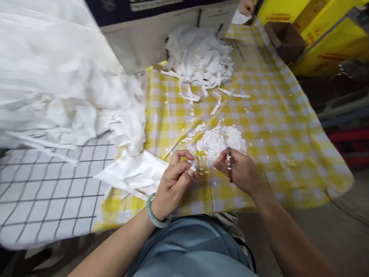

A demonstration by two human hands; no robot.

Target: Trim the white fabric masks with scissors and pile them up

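My left hand, with a pale green bangle at the wrist, is closed in a pinch near the table's front edge. The end of a white fabric strip pokes out between its thumb and fingers. A white cloth piece lies just left of this hand and runs behind it. To the right, my right hand is closed around small metal snips, whose blades are hard to make out. Just beyond the right fingers spreads a heap of tiny white clippings.
A yellow checked cloth covers the table. White strapped fabric pieces are piled at the back, beside a sewing machine. More white fabric fills the left side. At the far edge another person's hand shows near yellow boxes.
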